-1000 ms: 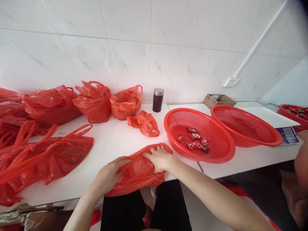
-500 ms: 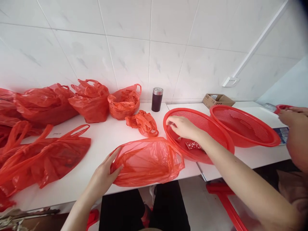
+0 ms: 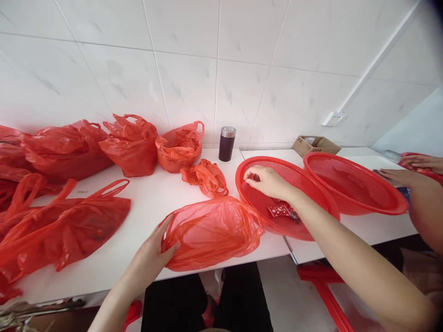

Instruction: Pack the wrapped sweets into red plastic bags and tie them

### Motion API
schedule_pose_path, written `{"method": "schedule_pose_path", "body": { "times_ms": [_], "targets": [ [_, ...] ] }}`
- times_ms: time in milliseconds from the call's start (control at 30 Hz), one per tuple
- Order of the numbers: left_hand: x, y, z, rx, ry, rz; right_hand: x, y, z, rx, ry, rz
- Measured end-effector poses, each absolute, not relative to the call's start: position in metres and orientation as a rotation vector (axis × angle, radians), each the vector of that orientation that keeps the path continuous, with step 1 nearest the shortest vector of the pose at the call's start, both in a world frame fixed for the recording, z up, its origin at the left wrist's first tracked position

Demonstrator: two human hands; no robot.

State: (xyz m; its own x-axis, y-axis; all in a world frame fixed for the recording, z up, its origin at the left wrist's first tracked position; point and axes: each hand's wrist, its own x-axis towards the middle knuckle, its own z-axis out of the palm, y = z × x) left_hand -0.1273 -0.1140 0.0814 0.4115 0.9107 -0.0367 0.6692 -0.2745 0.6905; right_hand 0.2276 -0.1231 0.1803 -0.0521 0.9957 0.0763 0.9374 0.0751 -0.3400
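- red plastic, wide-mouthed, the spread bag (image 3: 214,235) lay just left of the near basket (image 3: 308,184).
- left hand (image 3: 154,253) had its grip pinched on the bag's rim away from the basket, probably to stop it collapsing.
- right hand (image 3: 268,181) was above the basket, its grip curled around what looked like a small dark piece (image 3: 255,177).
- wrapped pieces (image 3: 278,210) lay inside the basket, its wall seemingly keeping them together.

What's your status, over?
Left hand gripping open red bag. Right hand curled over nearest red basket, grip unclear. Basket's rim between right hand and bag.
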Motion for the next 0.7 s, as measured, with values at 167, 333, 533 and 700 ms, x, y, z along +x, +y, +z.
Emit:
{"method": "schedule_pose_path", "body": {
  "times_ms": [167, 333, 533, 700],
  "targets": [
    [-0.117, -0.112, 0.08, 2.036, 1.334, 0.502, 0.152, -0.153, 0.194, -1.498, -2.116, 0.639],
    [-0.113, -0.114, 0.077, 2.04, 1.296, 0.534, 0.153, -0.15, 0.186, -1.675, -2.048, 0.547],
    [-0.117, -0.119, 0.074, 2.031, 1.316, 0.53, 0.245, -0.149, 0.168, -2.429, -2.116, 0.446],
    [-0.119, -0.122, 0.075, 2.022, 1.291, 0.552, 0.274, -0.164, 0.126, -2.567, -2.083, 0.654]
  ]
}}
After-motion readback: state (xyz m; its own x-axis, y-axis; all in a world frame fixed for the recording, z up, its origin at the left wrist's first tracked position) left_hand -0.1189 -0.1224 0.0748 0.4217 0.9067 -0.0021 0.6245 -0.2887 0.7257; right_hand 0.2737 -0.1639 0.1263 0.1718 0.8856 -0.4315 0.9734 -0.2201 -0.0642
